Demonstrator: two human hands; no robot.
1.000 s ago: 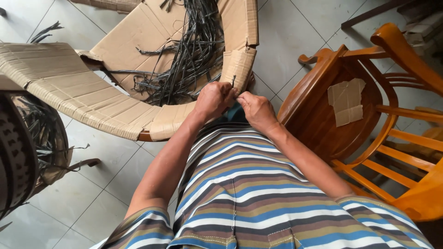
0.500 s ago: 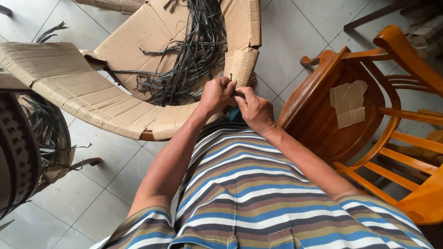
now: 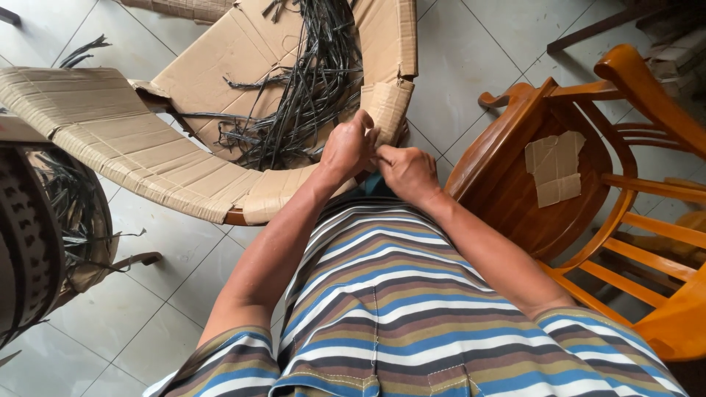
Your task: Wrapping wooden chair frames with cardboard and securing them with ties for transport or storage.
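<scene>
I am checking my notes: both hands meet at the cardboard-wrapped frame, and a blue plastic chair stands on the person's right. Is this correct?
Not quite. The head view shows both hands, left and right, at the cardboard-wrapped frame, but the chair on the right is brown wood, not blue plastic.

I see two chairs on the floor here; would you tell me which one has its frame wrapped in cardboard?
The curved chair frame at the left, which both hands touch, is wrapped in tan cardboard. The wooden chair on the right is bare, with only a cardboard scrap on its seat.
</scene>
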